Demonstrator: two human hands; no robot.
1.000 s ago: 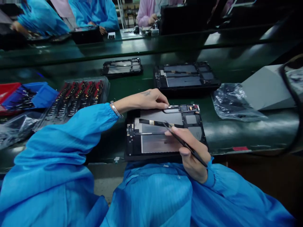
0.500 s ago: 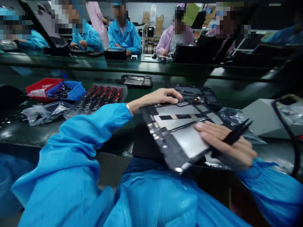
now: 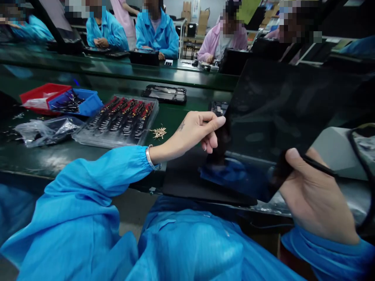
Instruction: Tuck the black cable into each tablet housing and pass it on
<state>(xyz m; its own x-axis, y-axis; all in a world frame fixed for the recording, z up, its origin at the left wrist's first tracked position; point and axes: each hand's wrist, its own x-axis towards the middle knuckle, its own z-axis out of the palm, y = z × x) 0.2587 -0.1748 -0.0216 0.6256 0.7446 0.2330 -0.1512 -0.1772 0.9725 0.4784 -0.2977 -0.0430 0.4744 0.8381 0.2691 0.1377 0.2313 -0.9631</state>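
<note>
Blue-cuffed right hand [image 3: 319,199], four o'clock, holds a raised, tilted black tablet [image 3: 272,117], three o'clock; left hand [image 3: 202,130], centre, narrows at the tablet's left edge, contact impossible to tell. Beyond: clear tray [image 3: 96,141], between nine and ten o'clock; opened device [image 3: 165,94], eleven o'clock.

We wear a bright blue smock [image 3: 193,242], faintly lined with fine vertical stripes, its loose, wrinkled sleeves [image 3: 96,171] gathered at the cuffs [image 3: 144,153]. A shiny silver bangle [image 3: 149,157] circles our left wrist [image 3: 158,153]; a small dark tattoo [image 3: 182,125] marks our left hand [image 3: 199,130].
</note>
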